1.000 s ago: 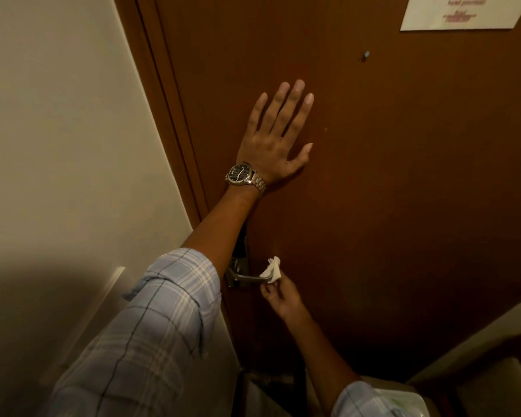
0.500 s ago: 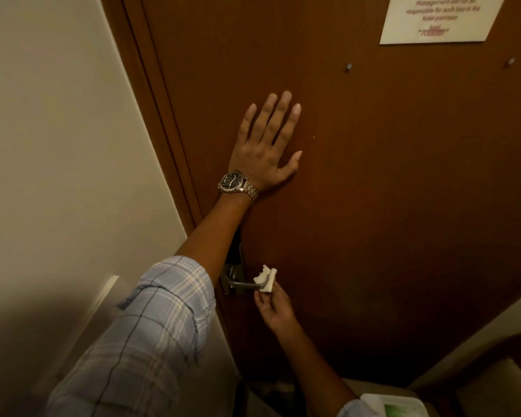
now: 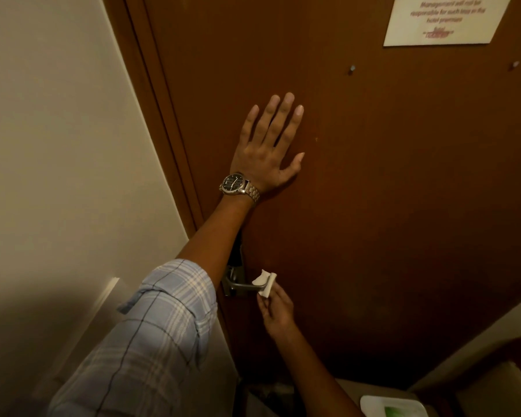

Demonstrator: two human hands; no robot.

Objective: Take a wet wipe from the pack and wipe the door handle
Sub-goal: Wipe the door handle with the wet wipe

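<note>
A metal lever door handle (image 3: 240, 285) sticks out of the brown wooden door (image 3: 373, 191) near its left edge. A folded white wet wipe (image 3: 265, 284) is wrapped over the free end of the lever. My right hand (image 3: 275, 311) pinches the wipe from below. My left hand (image 3: 268, 149), with a metal wristwatch, lies flat on the door above the handle, fingers spread, holding nothing. My left forearm hides part of the lock plate. The white and green wet wipe pack (image 3: 393, 407) lies at the bottom right.
A cream wall (image 3: 57, 145) and the door frame (image 3: 151, 94) run along the left. A white notice with red print (image 3: 442, 19) is fixed high on the door. Dark wooden furniture (image 3: 500, 377) stands at the lower right beside the pack.
The wipe has gone from the lever's tip to folded over its end, my right hand shifting slightly. The view has tilted up a little; my left hand stays flat on the door.
</note>
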